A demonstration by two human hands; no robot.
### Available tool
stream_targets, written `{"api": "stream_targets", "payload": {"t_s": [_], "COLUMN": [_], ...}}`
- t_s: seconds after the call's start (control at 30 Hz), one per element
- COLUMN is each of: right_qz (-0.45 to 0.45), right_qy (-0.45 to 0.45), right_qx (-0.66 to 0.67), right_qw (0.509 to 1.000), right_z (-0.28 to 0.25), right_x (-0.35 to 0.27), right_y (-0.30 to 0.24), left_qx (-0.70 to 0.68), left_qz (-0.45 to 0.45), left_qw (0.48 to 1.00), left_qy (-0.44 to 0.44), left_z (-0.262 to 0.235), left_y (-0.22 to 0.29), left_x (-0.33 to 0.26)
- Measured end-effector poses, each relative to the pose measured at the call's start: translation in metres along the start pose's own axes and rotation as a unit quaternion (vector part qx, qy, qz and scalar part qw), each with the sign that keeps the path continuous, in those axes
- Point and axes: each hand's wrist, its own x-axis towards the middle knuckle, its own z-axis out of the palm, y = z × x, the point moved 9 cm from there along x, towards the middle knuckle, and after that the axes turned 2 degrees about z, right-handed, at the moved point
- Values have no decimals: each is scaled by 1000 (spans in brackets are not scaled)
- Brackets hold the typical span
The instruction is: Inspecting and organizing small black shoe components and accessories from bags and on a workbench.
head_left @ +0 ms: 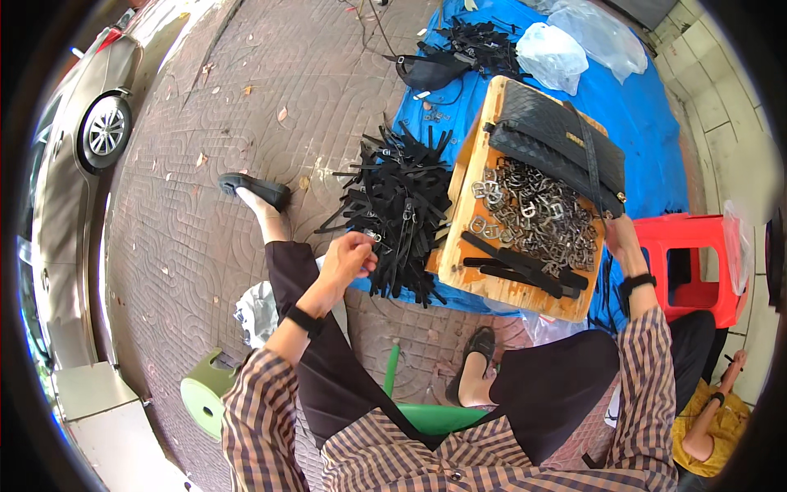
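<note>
My left hand (348,259) is closed, its fingers curled beside a heap of black straps (399,201) fitted with small metal buckles. A buckle end shows close to its fingertips; what the fingers hold, if anything, is too small to make out. My right hand (623,236) is at the right edge of a small wooden table (457,271), by the corner of a black woven handbag (545,123). Its fingertips are pressed together at a dark bit I cannot make out. On the tabletop lie a pile of metal buckles (541,209) and several black strips (525,271).
A blue tarp (648,123) lies under the table, with plastic bags (551,56) and more black straps (484,45) at its far end. A red stool (689,262) stands right, a green stool (205,394) left. Another person (713,422) sits at lower right; a car (74,205) is parked left.
</note>
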Motion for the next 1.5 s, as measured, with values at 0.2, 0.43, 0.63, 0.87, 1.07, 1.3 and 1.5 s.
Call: {"api": "stream_targets", "payload": {"t_s": [0.2, 0.43, 0.63, 0.87, 1.07, 1.3, 1.5], "right_qz": [94, 239, 205, 236, 254, 252, 220], "right_qy": [-60, 66, 148, 232, 265, 281, 299], "right_qx": [-9, -63, -13, -19, -22, -21, -18], "right_qw": [994, 967, 967, 944, 930, 926, 928], "right_z": [-1, -43, -72, -99, -108, -113, -128], "right_x": [-110, -190, -210, -231, -242, -251, -269], "right_y": [60, 133, 159, 190, 211, 216, 208], "left_qx": [118, 437, 483, 524, 486, 476, 253], "left_qz": [72, 361, 385, 315, 365, 348, 298], "left_qw": [988, 814, 781, 791, 793, 807, 908], "left_qy": [65, 128, 87, 38, 27, 30, 152], "left_z": [-19, 46, 85, 96, 94, 91, 55], "left_y": [33, 104, 79, 39, 41, 43, 64], "left_x": [87, 175, 239, 300, 302, 300, 287]}}
